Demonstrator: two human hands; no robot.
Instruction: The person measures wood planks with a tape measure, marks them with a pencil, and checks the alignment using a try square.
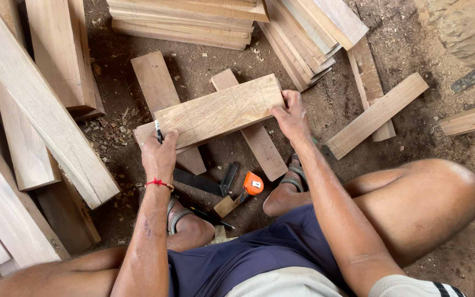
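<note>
Board: a short pale wooden board (215, 113) lies tilted across two darker offcuts (163, 104) on the dirt floor (413, 49), between the person's feet and the plank stacks (193, 22).
Left hand: the left hand (159, 154) rests on the board's near left end, closed around a pencil (158, 131) whose tip points up at the face of the wood.
Right hand: the right hand (290, 115) grips the board's right end, thumb on top and fingers curled over the edge.
Marks: faint pencil lines seem to cross the board's face; too light to read clearly.
Tools nearby: a try square (204, 181) and an orange tape measure (252, 183) lie on the floor between the sandalled feet, near each other.
Doing it well: in my judgement, the right hand should press the board flat on its supports so it cannot rock while the pencil moves, and the pencil should run against a straight edge.
</note>
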